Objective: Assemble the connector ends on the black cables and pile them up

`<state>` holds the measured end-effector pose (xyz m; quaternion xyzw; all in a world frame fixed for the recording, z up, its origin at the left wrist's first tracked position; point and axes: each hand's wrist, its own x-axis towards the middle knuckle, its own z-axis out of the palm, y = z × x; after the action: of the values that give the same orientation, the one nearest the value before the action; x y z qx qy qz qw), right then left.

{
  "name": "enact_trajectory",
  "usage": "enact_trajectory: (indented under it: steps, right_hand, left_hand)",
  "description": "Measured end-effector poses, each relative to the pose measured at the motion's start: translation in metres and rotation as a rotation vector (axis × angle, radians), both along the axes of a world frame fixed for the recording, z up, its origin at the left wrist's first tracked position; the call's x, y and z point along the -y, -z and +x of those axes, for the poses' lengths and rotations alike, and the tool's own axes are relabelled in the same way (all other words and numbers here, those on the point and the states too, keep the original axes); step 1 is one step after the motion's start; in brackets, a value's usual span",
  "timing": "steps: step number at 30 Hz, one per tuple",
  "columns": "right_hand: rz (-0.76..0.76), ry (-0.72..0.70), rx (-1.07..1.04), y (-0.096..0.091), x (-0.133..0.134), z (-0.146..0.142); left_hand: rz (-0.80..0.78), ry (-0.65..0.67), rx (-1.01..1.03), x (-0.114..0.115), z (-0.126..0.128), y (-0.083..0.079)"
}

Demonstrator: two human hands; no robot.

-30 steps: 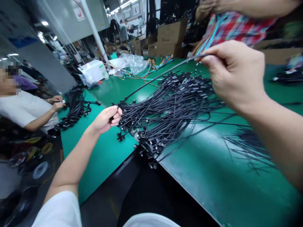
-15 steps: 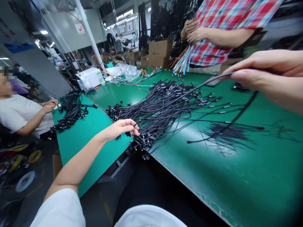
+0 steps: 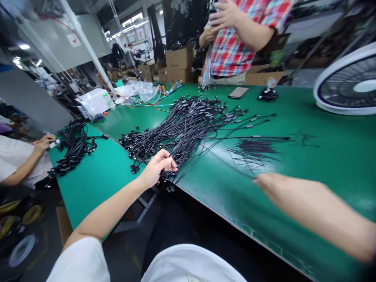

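A big pile of black cables [image 3: 188,129] with small connectors lies across the green table [image 3: 293,176]. My left hand [image 3: 158,166] is at the pile's near end by the table edge, fingers pinched on one black cable. My right hand [image 3: 273,188] hovers low over the table at the right, smeared by motion, its fingertips pointing left toward a small bunch of thin black wires [image 3: 255,150]. A thin dark line runs up to its fingertips; whether it holds anything is unclear.
A person in a plaid shirt [image 3: 235,43] stands across the table handling coloured wires [image 3: 207,72]. A phone [image 3: 238,92] and a white fan [image 3: 349,84] sit at the far right. At the left, a seated co-worker's hands [image 3: 44,143] work at another cable pile [image 3: 73,145].
My right hand came down from head height, where it held a cable's end, to just above the table. My left hand shifted right along the pile's near end.
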<state>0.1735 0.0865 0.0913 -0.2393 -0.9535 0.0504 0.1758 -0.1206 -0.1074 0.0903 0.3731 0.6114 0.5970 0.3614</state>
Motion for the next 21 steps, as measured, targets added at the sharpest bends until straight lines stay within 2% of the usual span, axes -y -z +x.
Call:
enact_trajectory:
  steps: [2,4,7,9,12,15,17,21]
  right_hand:
    - [-0.035,-0.122,0.178,0.011,0.026,-0.016]
    - [-0.091,-0.226,0.269,0.011,0.044,-0.031]
    - [-0.203,-0.213,0.17,-0.003,0.046,-0.041]
    - [-0.269,-0.174,0.111,-0.01,0.038,-0.041]
    - [-0.313,-0.162,0.087,-0.011,0.024,-0.035]
    - [-0.315,-0.143,0.05,-0.003,0.009,-0.026]
    - [-0.324,-0.151,0.024,0.004,-0.007,-0.019]
    - [-0.324,-0.127,-0.032,0.025,-0.046,0.005]
  left_hand:
    - [-0.007,0.014,-0.084,-0.016,0.026,0.006]
    - [-0.007,0.077,-0.374,-0.027,0.048,0.012]
    - [0.043,0.261,-0.818,-0.035,0.073,0.018]
    - [-0.014,0.349,-0.93,-0.038,0.084,0.02]
    - [-0.166,0.413,-0.91,-0.042,0.089,0.019]
    - [-0.199,0.586,-0.788,-0.045,0.084,0.013]
    - [-0.233,0.677,-0.668,-0.043,0.074,0.007]
    - [-0.345,0.708,-0.294,-0.034,0.048,-0.001]
